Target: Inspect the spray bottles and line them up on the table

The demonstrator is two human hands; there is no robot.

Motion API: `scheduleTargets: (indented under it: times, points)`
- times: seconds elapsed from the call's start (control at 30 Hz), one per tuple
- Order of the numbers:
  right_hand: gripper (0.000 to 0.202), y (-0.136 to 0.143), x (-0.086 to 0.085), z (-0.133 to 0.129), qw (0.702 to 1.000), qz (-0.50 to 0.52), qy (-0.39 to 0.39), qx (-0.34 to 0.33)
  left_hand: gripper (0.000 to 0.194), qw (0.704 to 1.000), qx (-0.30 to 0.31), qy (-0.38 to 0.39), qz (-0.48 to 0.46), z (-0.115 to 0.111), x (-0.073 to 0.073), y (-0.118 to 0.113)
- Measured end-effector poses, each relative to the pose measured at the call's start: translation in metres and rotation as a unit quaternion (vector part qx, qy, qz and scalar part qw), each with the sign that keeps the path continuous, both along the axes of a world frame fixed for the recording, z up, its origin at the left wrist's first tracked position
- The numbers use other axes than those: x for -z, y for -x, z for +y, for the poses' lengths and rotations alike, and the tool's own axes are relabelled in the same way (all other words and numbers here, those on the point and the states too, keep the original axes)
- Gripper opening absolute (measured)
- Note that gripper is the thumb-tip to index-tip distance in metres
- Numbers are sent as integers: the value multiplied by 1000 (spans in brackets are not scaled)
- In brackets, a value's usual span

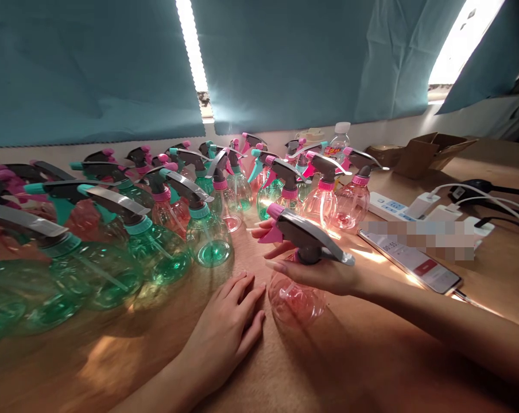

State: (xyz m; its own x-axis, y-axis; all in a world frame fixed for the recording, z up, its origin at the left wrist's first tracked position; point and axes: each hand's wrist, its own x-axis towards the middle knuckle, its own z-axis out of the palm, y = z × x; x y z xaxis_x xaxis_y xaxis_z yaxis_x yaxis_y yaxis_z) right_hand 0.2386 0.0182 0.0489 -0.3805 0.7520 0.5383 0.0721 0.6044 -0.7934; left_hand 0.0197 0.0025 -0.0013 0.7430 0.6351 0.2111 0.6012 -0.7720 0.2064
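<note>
A pink transparent spray bottle [298,301] with a dark grey and pink trigger head stands upright on the wooden table. My right hand [313,272] is wrapped round its neck, just below the head, its fingers reaching to the left past the pink trigger. Flat on the table to the left of this bottle lies my left hand [231,321], palm down with fingers spread and nothing held. The nearest bottle beyond its fingertips is a green spray bottle [210,241].
Several green and pink spray bottles [156,252] crowd the left and back. At the right are a phone [414,264], a white power strip [388,205] with cables, and an open cardboard box [423,158]. A capped clear bottle [340,140] stands behind, near blue curtains [285,63].
</note>
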Motion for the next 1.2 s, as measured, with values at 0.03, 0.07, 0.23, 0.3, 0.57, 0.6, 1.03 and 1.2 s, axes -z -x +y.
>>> scheduleTargets:
  times: [0.03,0.07,0.23,0.3,0.57,0.6,1.03,1.2]
  points:
    - [61,0,0,0,1000,-3,-1,-4,36,1000,1,3,3,0,-1,0]
    - [63,-1,-1,1,1000,-7,-3,-8,36,1000,2,5,4,0,-1,0]
    - [78,-1,-5,1,998,-56,-10,-18,35,1000,1,8,-4,0,-3,0]
    - [76,-2,-5,1,997,-70,-13,-16,35,1000,2,9,-5,0,-2,0]
    - [72,-1,-2,0,997,-70,1,15,36,1000,0,8,-12,0,0,0]
    - [71,-1,-1,-1,997,-77,7,26,36,1000,0,8,-13,0,0,0]
    - [68,2,-3,-2,998,-55,-15,20,35,1000,0,6,-20,-1,0,0]
    - [68,0,1,-1,997,-67,0,27,34,999,-3,-1,-39,0,3,0]
